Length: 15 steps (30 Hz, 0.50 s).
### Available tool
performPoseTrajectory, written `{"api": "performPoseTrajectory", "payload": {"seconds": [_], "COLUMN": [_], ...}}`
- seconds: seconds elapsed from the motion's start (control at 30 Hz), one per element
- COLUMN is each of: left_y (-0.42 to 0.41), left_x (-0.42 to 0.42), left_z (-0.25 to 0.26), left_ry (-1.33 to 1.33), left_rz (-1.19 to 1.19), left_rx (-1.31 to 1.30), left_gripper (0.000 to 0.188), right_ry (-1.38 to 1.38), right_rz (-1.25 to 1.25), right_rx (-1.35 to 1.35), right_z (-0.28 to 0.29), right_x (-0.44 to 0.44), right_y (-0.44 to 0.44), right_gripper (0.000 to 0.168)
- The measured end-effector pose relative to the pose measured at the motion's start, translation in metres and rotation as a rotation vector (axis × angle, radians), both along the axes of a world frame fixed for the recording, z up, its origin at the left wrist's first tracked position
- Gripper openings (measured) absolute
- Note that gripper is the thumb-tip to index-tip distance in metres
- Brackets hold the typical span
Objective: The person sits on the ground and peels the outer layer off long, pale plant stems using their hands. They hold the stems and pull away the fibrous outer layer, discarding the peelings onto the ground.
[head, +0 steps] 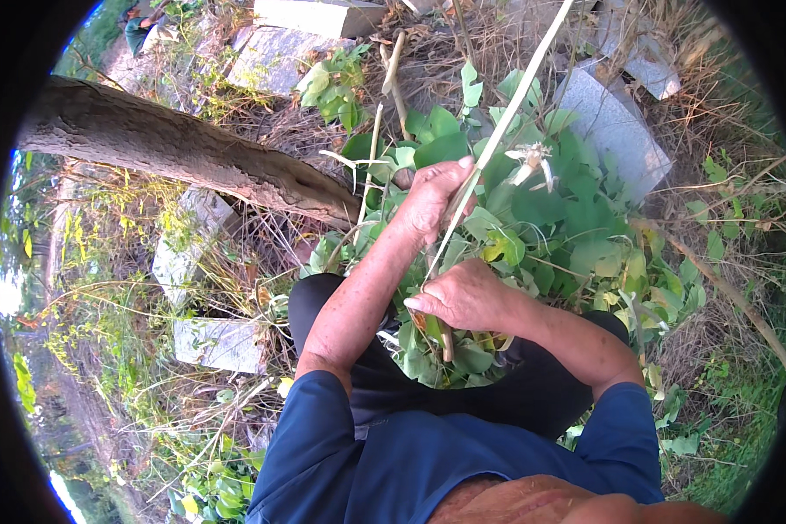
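A long pale stick (519, 98), bare of bark along its upper part, slants up from my hands to the top of the view. My left hand (440, 196) grips it partway along. Below that grip a thin pale strip (455, 223) runs down to my right hand (468, 295), which is closed on its lower end with the thumb pointing left. A brown stick end (447, 344) shows just under my right hand; whether it belongs to the same stick cannot be told. Cut leafy branches (563, 216) lie heaped between and beyond my knees.
A tree trunk (196, 154) leans in from the left. Cut stone blocks (612, 124) lie at right, more stone blocks (219, 344) at left and top. A bare branch (727, 288) crosses the dry grass at right. Another person (143, 33) is far off, top left.
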<state>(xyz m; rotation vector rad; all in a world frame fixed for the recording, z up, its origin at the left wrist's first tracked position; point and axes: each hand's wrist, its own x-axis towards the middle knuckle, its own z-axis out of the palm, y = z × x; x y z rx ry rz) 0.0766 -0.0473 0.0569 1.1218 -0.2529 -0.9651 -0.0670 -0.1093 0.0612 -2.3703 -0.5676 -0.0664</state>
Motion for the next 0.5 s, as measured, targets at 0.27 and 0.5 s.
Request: {"api": "performPoseTrajectory", "payload": {"seconds": [0.27,0.5], "left_y": [-0.002,-0.004], "left_x": [-0.005,0.002], "left_z": [-0.002,-0.008], "left_ry": [-0.153,-0.255], "left_rz": [0.060,0.101], "left_rx": [0.112,0.101], "left_gripper": [0.024,0.026], "right_ry": [0.383,0.636], "right_rz": [0.316,0.362], "right_rx": [-0.349,-0.425], "right_z": [-0.016,-0.041], "right_x": [-0.017,-0.021], "right_y": [0.025,0.029], "right_gripper": [0.041,0.042]}}
